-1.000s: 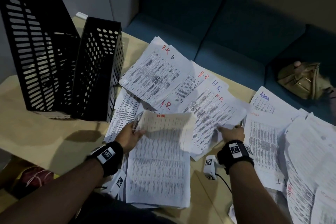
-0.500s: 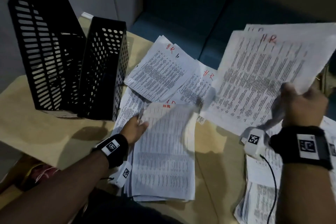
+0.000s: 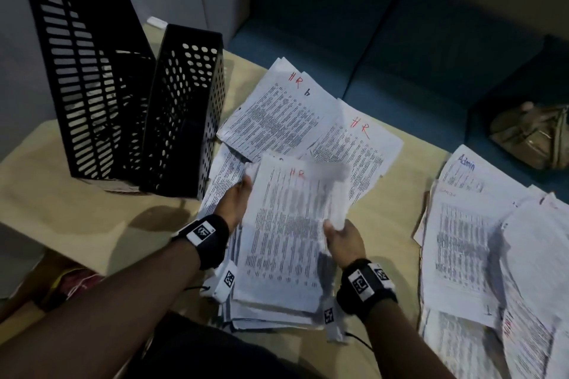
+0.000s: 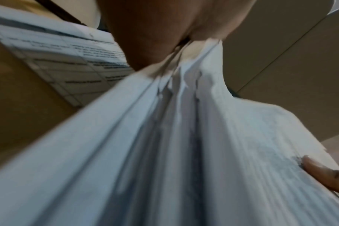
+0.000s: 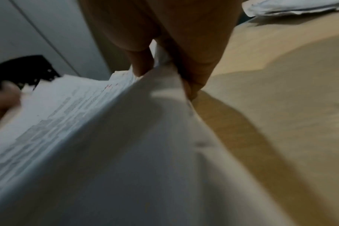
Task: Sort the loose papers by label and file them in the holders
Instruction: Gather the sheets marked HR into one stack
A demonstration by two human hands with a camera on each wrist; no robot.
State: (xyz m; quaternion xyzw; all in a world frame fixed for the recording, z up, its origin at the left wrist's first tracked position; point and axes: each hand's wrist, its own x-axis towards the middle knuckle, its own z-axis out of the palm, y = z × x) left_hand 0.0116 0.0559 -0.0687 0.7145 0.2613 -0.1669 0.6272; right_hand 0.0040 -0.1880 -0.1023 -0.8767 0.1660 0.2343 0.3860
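A stack of printed sheets marked "HR" in red (image 3: 286, 237) lies near the table's front edge. My left hand (image 3: 238, 201) grips its left edge, and the left wrist view shows the bunched sheet edges (image 4: 184, 85) pinched under the palm. My right hand (image 3: 340, 237) pinches the right edge of the top sheets (image 5: 164, 64) between thumb and fingers. More HR papers (image 3: 289, 120) lie fanned beyond the stack. Two black perforated holders (image 3: 129, 101) stand upright at the left; their insides are hard to see.
A pile of sheets with "Admin" in blue (image 3: 468, 224) covers the table's right side. A blue sofa (image 3: 385, 55) runs behind the tan table (image 3: 61, 200), with a tan bag (image 3: 532, 135) on its seat. A grey wall is behind the holders.
My right hand has carried the lifted HR sheets down and left onto the stack that the left hand holds. The left hand has stayed at the stack's left edge.
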